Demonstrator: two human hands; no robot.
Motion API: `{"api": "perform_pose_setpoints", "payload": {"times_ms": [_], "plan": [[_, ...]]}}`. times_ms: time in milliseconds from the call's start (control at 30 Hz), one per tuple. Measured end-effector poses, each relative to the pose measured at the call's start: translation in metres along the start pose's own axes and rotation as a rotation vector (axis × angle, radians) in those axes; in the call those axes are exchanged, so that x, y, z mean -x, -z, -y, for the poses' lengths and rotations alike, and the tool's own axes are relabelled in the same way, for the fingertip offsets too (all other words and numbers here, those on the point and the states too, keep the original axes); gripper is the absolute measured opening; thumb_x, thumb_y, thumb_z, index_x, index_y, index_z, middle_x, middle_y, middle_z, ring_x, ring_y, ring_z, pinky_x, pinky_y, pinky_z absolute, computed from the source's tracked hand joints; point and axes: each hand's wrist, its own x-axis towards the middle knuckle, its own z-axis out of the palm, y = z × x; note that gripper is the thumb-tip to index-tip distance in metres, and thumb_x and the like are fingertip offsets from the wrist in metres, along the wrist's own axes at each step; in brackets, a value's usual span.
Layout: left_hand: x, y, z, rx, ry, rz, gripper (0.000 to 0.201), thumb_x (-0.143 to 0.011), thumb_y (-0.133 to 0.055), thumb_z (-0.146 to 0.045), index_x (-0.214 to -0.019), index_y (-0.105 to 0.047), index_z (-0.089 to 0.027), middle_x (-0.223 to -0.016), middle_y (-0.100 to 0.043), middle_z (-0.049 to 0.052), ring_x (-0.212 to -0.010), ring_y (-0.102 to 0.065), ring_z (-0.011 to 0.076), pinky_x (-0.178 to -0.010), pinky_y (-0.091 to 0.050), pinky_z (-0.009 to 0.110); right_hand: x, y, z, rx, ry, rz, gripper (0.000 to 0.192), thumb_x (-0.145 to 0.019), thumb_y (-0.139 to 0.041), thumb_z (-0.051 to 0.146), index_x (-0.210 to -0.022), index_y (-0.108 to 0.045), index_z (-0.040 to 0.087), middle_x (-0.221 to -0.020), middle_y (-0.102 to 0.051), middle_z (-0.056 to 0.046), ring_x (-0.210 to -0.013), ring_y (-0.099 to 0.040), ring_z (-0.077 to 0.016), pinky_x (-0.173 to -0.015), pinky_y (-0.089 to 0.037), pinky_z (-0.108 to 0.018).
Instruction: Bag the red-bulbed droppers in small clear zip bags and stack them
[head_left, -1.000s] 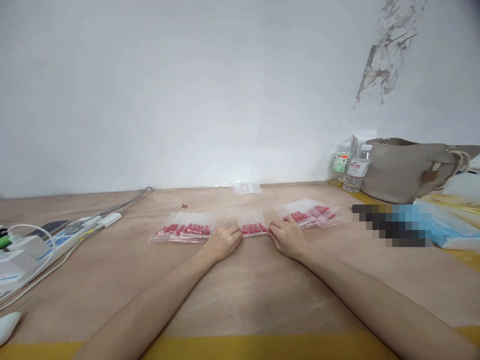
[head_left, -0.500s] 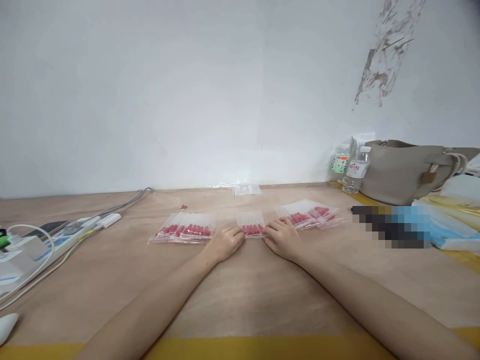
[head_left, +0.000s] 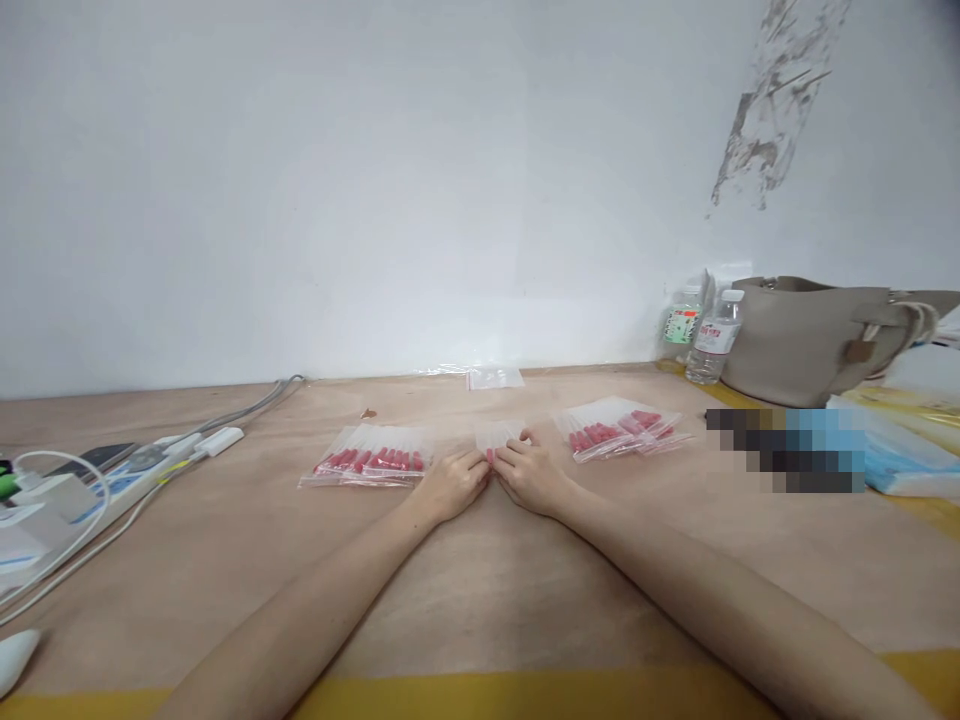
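A small clear zip bag (head_left: pixel 491 433) with red pieces inside lies flat in the middle of the table. My left hand (head_left: pixel 454 484) is closed on the bag's near left corner. Close beside it, my right hand (head_left: pixel 532 476) pinches the near edge, its fingers covering most of the red pieces. Both hands' fingertips are partly hidden. To the left is an overlapping row of similar bags (head_left: pixel 367 458) with red pieces. Another pile of such bags (head_left: pixel 619 427) lies to the right, beyond my right hand.
A flat clear bag (head_left: pixel 495 378) lies by the wall. On the left are a power strip (head_left: pixel 120 487) with plugs and cables, and a white object (head_left: pixel 15 655) at the table edge. Two bottles (head_left: pixel 715 335) and a grey handbag (head_left: pixel 802 340) stand at the back right, near a blue package (head_left: pixel 907 455).
My right hand has slid left along the bag's near edge, from its right corner to beside my left hand. My left hand has stayed in place.
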Motion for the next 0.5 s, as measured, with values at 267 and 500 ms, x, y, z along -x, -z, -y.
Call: {"api": "perform_pose_setpoints", "payload": {"times_ms": [267, 500], "plan": [[0.002, 0.005, -0.002, 0.013, 0.04, 0.002, 0.023, -0.087, -0.038, -0.018, -0.075, -0.057, -0.014, -0.072, -0.057, 0.005, -0.068, -0.054, 0.0172, -0.061, -0.043, 0.028, 0.008, 0.012, -0.011, 0.067, 0.024, -0.028, 0.022, -0.083, -0.04, 0.015, -0.065, -0.054, 0.015, -0.065, -0.057, -0.003, -0.066, -0.044, -0.0135, -0.074, -0.024, -0.034], [0.004, 0.008, -0.001, 0.065, 0.062, 0.003, 0.025, -0.088, -0.037, -0.021, -0.075, -0.057, -0.015, -0.072, -0.057, 0.005, -0.07, -0.055, 0.0159, -0.065, -0.044, 0.027, 0.039, 0.027, -0.033, 0.106, 0.024, -0.031, 0.023, -0.084, -0.039, 0.012, -0.07, -0.057, 0.016, -0.064, -0.056, -0.002, -0.065, -0.044, -0.012, -0.074, -0.024, -0.032]]}}
